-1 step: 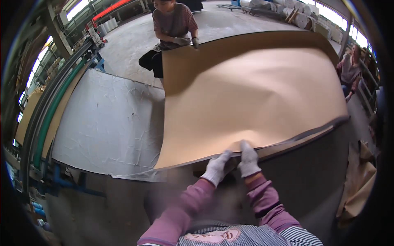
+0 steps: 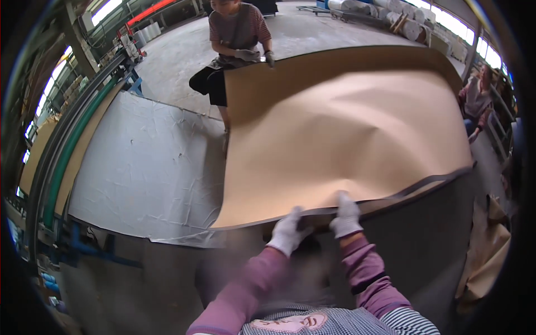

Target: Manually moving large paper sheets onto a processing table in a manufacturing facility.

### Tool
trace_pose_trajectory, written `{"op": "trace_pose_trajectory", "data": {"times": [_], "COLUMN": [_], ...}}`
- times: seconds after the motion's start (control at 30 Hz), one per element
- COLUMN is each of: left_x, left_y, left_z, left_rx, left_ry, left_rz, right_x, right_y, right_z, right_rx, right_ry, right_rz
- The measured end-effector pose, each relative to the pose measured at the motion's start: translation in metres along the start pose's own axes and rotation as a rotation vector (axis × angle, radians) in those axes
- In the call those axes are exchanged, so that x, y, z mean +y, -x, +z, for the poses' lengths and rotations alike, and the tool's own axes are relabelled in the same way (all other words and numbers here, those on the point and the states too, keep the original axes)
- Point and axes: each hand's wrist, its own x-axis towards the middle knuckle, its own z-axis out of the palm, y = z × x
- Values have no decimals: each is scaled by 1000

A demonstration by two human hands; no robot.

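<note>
A large tan sheet with a dark edge (image 2: 335,128), creased and bulging in the middle, spreads in front of me. My gloved left hand (image 2: 287,231) grips its near edge, fingers partly hidden beneath. A short way to the right, my gloved right hand (image 2: 347,215) pinches the same edge, fingertips on the upper face. Across from me a co-worker (image 2: 237,33) in gloves holds the far left corner. Another person (image 2: 476,100) is at the sheet's right end; whether they hold it I cannot tell.
Left of the sheet lies a wrinkled pale grey surface (image 2: 145,167). Beyond it runs a machine with a green roller (image 2: 75,148) on a blue frame. Crumpled brown paper (image 2: 488,251) sits at the right. Large wrapped rolls (image 2: 407,25) are stacked at the back.
My hands have moved slightly right and a little farther apart, still on the edge. The tan sheet has shifted slightly right, and its near edge waves more.
</note>
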Motion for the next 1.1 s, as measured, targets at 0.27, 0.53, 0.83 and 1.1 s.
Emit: {"op": "trace_pose_trajectory", "data": {"times": [0.27, 0.53, 0.83, 1.1], "left_x": [30, 30, 163, 240], "left_y": [-20, -66, -58, 52], "left_z": [-148, -160, -199, -500], "left_rx": [500, 525, 638, 1441], "left_ry": [-119, -614, -405, -458], "left_rz": [-25, -113, 30, 728], "right_x": [84, 153, 179, 78], "right_y": [-57, -47, -56, 50], "right_z": [-93, -31, -66, -39], "right_rx": [383, 383, 170, -77], "right_ry": [-335, -72, 218, 610], "right_rz": [518, 724, 786, 201]}}
